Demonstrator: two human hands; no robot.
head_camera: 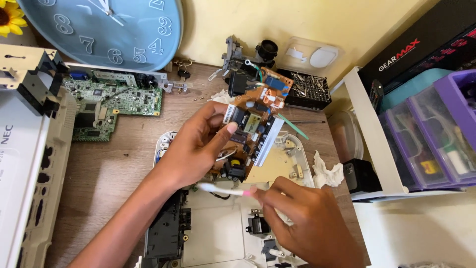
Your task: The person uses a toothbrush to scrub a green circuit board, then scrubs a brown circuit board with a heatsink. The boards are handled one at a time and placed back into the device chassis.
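My left hand (196, 144) holds up a brown circuit board (255, 121) crowded with black and blue parts, tilted over an opened white device casing (218, 233). My right hand (302, 221) grips a pink-and-white toothbrush (223, 190) by its handle. The brush head points left and sits just below the board's lower edge, near my left palm.
A green circuit board (106, 101) lies at the back left beside a white housing (27, 149). A blue wall clock (106, 27) leans on the wall. A black tray of screws (307, 89), crumpled tissue (327, 173) and purple drawer boxes (436, 134) sit to the right.
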